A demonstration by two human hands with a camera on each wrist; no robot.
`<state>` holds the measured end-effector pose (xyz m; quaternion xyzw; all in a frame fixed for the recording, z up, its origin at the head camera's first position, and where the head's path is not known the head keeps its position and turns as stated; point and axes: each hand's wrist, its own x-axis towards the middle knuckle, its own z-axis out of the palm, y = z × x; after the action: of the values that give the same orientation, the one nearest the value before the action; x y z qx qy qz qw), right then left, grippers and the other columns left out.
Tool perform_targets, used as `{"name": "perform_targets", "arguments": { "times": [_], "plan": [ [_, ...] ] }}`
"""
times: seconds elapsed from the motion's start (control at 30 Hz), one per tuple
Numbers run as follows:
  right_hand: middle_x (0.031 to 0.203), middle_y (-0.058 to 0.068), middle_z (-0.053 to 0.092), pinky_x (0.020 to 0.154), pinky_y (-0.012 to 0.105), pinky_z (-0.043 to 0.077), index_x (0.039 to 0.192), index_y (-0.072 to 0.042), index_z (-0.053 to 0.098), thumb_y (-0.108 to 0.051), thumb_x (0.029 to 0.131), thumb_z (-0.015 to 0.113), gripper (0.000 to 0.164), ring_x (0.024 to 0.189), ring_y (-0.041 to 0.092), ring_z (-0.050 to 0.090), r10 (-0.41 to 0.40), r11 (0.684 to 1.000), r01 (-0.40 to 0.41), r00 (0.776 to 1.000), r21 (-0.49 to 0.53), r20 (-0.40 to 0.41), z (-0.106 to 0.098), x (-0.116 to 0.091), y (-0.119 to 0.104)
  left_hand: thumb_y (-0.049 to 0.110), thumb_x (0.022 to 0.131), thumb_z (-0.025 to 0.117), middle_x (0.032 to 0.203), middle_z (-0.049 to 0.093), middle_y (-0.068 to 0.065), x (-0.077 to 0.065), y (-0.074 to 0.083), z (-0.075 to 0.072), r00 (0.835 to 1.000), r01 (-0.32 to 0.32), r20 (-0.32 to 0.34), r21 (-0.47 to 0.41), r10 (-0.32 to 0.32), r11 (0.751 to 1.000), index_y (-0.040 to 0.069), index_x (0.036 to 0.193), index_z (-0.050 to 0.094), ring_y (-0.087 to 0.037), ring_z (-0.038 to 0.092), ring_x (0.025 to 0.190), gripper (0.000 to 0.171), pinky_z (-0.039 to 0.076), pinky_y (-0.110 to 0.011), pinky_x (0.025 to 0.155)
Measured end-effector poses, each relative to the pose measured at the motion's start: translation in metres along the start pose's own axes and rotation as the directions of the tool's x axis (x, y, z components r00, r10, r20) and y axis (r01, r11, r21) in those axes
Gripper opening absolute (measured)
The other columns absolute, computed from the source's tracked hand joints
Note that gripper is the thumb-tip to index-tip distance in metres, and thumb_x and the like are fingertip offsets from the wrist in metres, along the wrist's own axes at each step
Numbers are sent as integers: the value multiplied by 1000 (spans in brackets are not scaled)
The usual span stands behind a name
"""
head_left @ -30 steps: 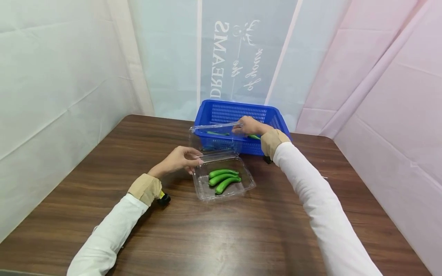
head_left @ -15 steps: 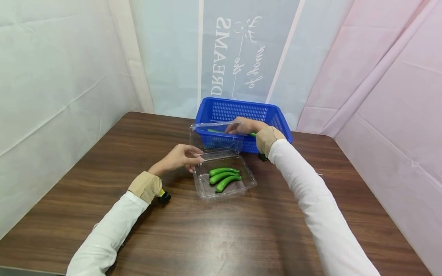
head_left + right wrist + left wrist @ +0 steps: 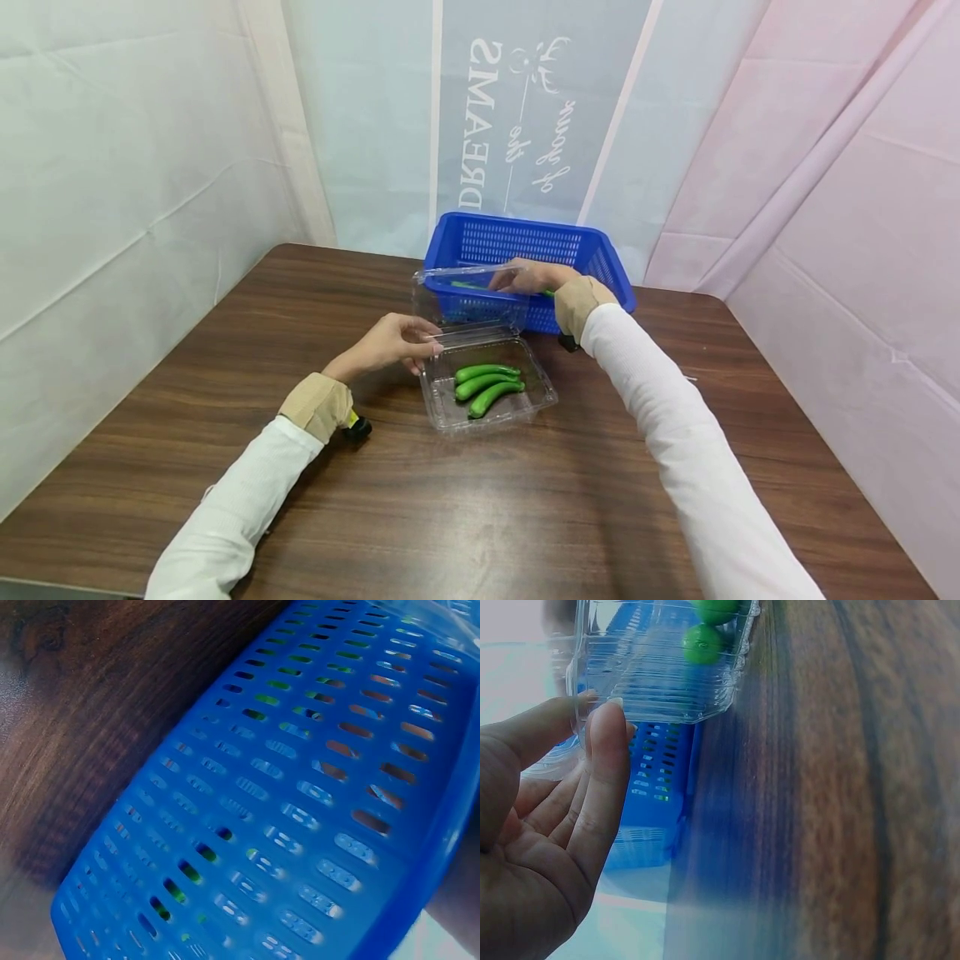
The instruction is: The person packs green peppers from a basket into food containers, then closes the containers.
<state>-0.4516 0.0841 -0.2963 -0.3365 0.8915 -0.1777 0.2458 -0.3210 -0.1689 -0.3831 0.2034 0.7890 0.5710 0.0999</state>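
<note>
A clear plastic clamshell container (image 3: 442,412) stands on the table with its lid (image 3: 480,272) raised. Lying in its base are 3 slender, curved green vegetables (image 3: 487,386), glossy like long green eggplants. My left hand (image 3: 386,343) pinches the container's left rim near the hinge, thumb on one side and fingers on the other, as the left wrist view also shows. Behind the lid, my right hand (image 3: 536,276) reaches down into a blue basket (image 3: 600,242) that holds more green vegetables (image 3: 467,285). Its fingertips are hidden by the basket's wall; I cannot tell whether they hold anything.
The slotted basket wall (image 3: 247,795) fills much of the right wrist view, with bits of green showing through. The raised lid overlaps the basket's front left. Brown wooden table (image 3: 450,517) extends toward me, and pale cloth hangings (image 3: 375,125) enclose its back and sides.
My right hand has shifted slightly left and deeper inside the basket. My left hand keeps its pinch on the container, and the vegetables in it have stayed put.
</note>
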Motion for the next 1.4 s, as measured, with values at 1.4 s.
{"name": "perform_targets", "arguments": {
  "times": [1.4],
  "plan": [
    [124,16,48,93,38,40,116,-1,55,-3,89,47,29,117,27,41,-7,973,0,1000,230,27,-2,-1,10,16,78,69,89,62,-24,1,-1,-3,1000,-2,10,13,2,1000,-3,112,56,-28,60,56,41,53,-47,54]
  ]
}}
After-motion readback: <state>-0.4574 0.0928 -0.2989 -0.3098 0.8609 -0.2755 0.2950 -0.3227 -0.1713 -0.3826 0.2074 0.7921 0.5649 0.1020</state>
